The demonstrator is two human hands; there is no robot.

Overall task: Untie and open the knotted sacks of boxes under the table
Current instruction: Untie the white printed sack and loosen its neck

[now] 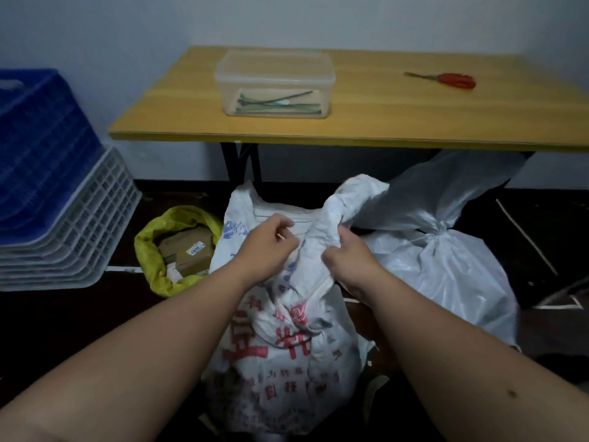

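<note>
A white woven sack with red printed characters [287, 339] stands on the dark floor in front of me, below the table's front edge. My left hand [271, 247] pinches the gathered cloth at its neck. My right hand [350, 256] grips the bunched neck just to the right. The sack's loose top flaps [353, 193] stand up behind my hands. To the right lies a plain white sack [446, 269] with its neck tied in a knot [438, 231]. At the left sits a yellow sack [153, 250], open, with brown boxes [188, 253] showing inside.
A wooden table [382, 116] stands against the wall, carrying a clear lidded plastic box [274, 81] of thin sticks and red-handled scissors [452, 80]. Stacked blue and white crates [54, 193] fill the left side. A thin stick [526, 237] lies on the floor at right.
</note>
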